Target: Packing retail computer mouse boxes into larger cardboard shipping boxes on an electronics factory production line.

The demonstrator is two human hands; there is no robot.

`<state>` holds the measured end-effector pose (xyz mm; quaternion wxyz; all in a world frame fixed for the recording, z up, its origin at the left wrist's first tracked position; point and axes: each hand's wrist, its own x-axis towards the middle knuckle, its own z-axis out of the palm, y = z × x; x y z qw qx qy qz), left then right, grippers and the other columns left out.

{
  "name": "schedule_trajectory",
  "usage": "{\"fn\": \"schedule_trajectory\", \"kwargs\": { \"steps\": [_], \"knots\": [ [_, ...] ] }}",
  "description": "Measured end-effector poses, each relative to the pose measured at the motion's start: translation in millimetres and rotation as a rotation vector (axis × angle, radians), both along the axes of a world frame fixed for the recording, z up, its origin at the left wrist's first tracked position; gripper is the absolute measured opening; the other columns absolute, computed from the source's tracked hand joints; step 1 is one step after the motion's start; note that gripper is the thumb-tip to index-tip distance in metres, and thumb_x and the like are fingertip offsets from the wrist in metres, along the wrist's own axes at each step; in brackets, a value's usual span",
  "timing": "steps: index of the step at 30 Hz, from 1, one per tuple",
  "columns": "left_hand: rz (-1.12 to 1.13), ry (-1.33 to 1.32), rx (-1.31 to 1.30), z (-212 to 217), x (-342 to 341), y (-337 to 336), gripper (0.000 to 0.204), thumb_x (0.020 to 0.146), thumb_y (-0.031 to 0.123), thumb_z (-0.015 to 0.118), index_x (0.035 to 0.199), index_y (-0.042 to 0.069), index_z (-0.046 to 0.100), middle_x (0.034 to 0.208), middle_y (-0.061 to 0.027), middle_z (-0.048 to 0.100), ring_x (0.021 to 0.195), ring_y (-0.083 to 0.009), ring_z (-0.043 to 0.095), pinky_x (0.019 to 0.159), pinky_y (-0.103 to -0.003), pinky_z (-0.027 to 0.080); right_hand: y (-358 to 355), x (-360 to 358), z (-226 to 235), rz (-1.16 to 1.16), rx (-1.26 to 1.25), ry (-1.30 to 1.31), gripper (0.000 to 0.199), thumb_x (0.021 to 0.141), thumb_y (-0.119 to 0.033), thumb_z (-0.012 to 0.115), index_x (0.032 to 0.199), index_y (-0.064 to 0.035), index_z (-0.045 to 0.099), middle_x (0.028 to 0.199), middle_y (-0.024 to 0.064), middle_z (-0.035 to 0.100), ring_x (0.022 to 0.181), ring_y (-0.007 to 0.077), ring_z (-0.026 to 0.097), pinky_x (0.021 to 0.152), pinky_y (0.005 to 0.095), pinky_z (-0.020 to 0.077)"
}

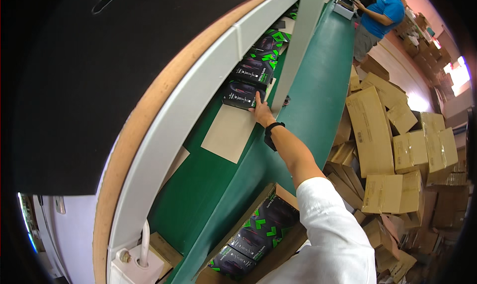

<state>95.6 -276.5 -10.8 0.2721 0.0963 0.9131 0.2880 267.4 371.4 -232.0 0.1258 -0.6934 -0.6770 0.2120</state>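
My right hand (262, 113) reaches across the green surface with a black band on its wrist. It grips the near right corner of a small black printed box (241, 95), one finger lying along the top and the thumb at its near edge. That box is nearest in a row of black boxes with bright green marks (254, 70), running away from me. Just nearer lies a flat beige cardboard sheet (227, 134). More black-and-green boxes (261, 229) are packed in an open brown carton (211, 265) beside my arm. My left hand is out of view.
A grey upright (297, 50) stands just beyond my hand; a curved-looking white rail (174, 105) borders the green belt (191, 194). Brown cartons (370, 130) are heaped to the right. Another person in a blue shirt (385, 16) stands at the far end.
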Motion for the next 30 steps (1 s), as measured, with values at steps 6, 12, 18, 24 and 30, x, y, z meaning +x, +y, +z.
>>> {"fn": "schedule_trajectory", "kwargs": {
  "steps": [6,12,18,24,30],
  "knots": [
    [-0.005,-0.022,-0.129,21,8,13,0.059,0.096,0.039,0.055,0.131,-0.009,0.048,0.125,-0.0273,0.056,0.110,-0.0379,0.055,0.098,-0.040,0.042,-9,-2,9,0.120,0.156,-0.254,0.092,0.093,-0.047,0.054,0.149,0.0045,0.004,0.084,0.0240,0.065,0.070,0.0341,0.067,0.062,0.0405,0.0539],
    [0.031,-0.046,-0.267,44,20,11,0.060,0.096,0.039,0.056,0.132,-0.008,0.048,0.125,-0.0268,0.056,0.109,-0.0376,0.055,0.097,-0.040,0.043,-135,-77,49,0.750,-0.006,-0.370,0.085,0.092,-0.051,0.051,0.137,0.0187,0.030,0.075,0.0165,0.068,0.066,0.0321,0.068,0.060,0.0411,0.0539],
    [0.079,-0.085,-0.171,-34,8,-53,0.058,0.095,0.037,0.057,0.134,-0.005,0.048,0.130,-0.0274,0.054,0.114,-0.0400,0.054,0.101,-0.038,0.041,-68,-76,110,0.711,0.052,-0.262,0.058,0.085,-0.038,0.063,0.128,-0.0028,0.048,0.102,0.0178,0.064,0.098,0.0333,0.063,0.082,0.0459,0.0508],
    [-0.024,0.026,-0.093,-1,14,-26,0.057,0.094,0.036,0.058,0.133,-0.004,0.048,0.127,-0.0260,0.056,0.111,-0.0380,0.056,0.096,-0.039,0.044,67,-30,61,-0.200,0.212,-0.158,0.093,0.073,-0.021,0.077,0.147,-0.0247,0.022,0.154,0.0202,0.016,0.140,0.0431,0.021,0.103,0.0629,0.0317],
    [0.021,-0.109,-0.071,-31,11,-60,0.057,0.093,0.035,0.059,0.135,-0.002,0.045,0.120,-0.0268,0.059,0.107,-0.0376,0.059,0.090,-0.039,0.047,94,8,-9,-0.203,-0.030,0.391,0.109,0.078,-0.025,0.077,0.153,-0.0246,-0.001,0.129,0.0296,0.053,0.106,0.0458,0.060,0.093,0.0441,0.0469]
  ]
}}
